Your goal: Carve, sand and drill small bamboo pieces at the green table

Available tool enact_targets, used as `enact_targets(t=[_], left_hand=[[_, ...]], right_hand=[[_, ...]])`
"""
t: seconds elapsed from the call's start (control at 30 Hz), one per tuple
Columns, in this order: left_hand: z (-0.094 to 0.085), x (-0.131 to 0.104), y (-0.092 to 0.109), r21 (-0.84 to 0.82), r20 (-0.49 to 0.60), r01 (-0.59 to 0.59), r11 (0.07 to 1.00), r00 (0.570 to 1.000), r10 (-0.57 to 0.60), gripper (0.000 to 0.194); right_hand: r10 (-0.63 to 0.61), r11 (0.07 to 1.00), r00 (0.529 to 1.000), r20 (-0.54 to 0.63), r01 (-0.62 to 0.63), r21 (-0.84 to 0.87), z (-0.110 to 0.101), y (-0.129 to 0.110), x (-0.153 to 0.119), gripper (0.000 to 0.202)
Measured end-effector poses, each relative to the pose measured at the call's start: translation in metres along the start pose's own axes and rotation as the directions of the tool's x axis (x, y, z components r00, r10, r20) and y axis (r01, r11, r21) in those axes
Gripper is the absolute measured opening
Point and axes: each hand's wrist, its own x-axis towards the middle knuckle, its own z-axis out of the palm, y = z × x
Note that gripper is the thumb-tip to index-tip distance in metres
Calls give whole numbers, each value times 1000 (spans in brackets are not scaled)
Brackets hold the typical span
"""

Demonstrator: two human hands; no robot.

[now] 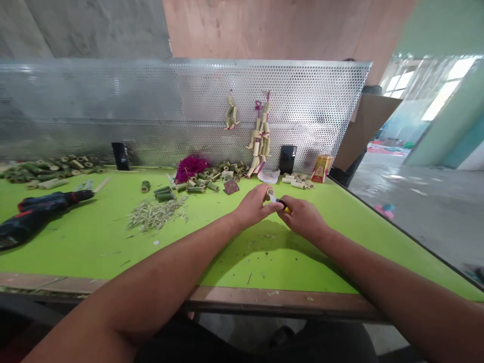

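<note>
My left hand [254, 205] is closed around a short piece of bamboo tube [269, 192], its pale open end facing up and right. In my right hand [302, 214] is a knife [280, 202] with a black and yellow handle, gripped in closed fingers. Its short bright blade points left and meets the rim of the bamboo piece. Both hands are held close together above the green tabletop [234, 252]. Small shavings and dark crumbs lie below them. Most of the bamboo piece is hidden by my left fingers.
Behind my hands lie cut bamboo pieces [204, 184], purple string [191, 168] and brown sandpaper [231, 187]. Strung bamboo figures [260, 136] hang on the perforated metal panel [151, 111]. A phone [288, 159] and bottle [321, 166] stand right. Shavings [157, 214] and a power drill [41, 214] lie left.
</note>
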Motion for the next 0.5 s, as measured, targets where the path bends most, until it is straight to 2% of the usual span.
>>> enact_targets(t=[0.17,0.33,0.5], left_hand=[[1,1,4,13,-13,49,999,999,-48,37],[-1,3,4,-2,-58,83,997,995,-83,35],[-4,3,-4,-101,-39,150,984,987,-155,38]], right_hand=[[7,999,999,-37,-9,-43,1,0,1,32],[131,991,991,-38,-130,25,2,3,4,32],[109,992,990,-89,-102,78,3,7,6,27]])
